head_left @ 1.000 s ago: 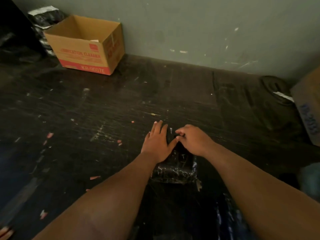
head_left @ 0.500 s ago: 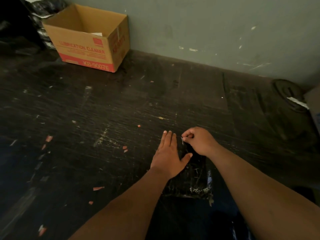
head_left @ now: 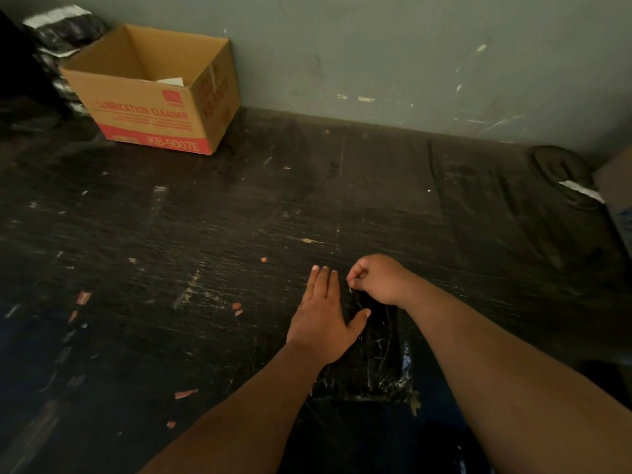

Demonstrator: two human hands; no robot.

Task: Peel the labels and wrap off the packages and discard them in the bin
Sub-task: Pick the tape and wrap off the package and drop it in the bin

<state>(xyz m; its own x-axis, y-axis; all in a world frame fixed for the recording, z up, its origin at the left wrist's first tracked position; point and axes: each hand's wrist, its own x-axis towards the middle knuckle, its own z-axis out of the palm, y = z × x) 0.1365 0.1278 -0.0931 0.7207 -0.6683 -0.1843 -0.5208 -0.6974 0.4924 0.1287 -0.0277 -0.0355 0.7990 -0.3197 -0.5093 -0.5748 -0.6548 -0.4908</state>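
**One package under two hands on the dark table**

One black package [head_left: 372, 357], wrapped in shiny plastic film, lies flat on the dark table [head_left: 239, 217] near its front edge, low and right of centre. Its near edge shows crinkled, glinting wrap, with a small torn tab sticking out at the near right corner.

The left hand [head_left: 325, 323] lies flat on the left part of the package, fingers straight and close together, thumb spread to the right; it presses down and grips nothing. The right hand [head_left: 376, 278] is at the far end of the package, fingers curled, with thumb and forefinger pinched together on a small pale bit at the package's far edge. Whether that bit is label or wrap cannot be told. Both forearms are bare and reach in from the bottom of the view.

One open cardboard box [head_left: 154, 97] stands at the far left of the table against the grey-green wall [head_left: 410, 56]. It has red print on its front and a white scrap [head_left: 171, 82] showing inside. Behind the box, in the far left corner, is a pile of dark wrapped bundles [head_left: 61, 32]; their number cannot be counted.

Small reddish scraps [head_left: 186, 394] lie scattered over the left half of the table, about eight or so. At the far right lies one dark round thing [head_left: 561, 172] with a white strip on it, and beside it the edge of a second box [head_left: 619, 200] cut off by the frame.
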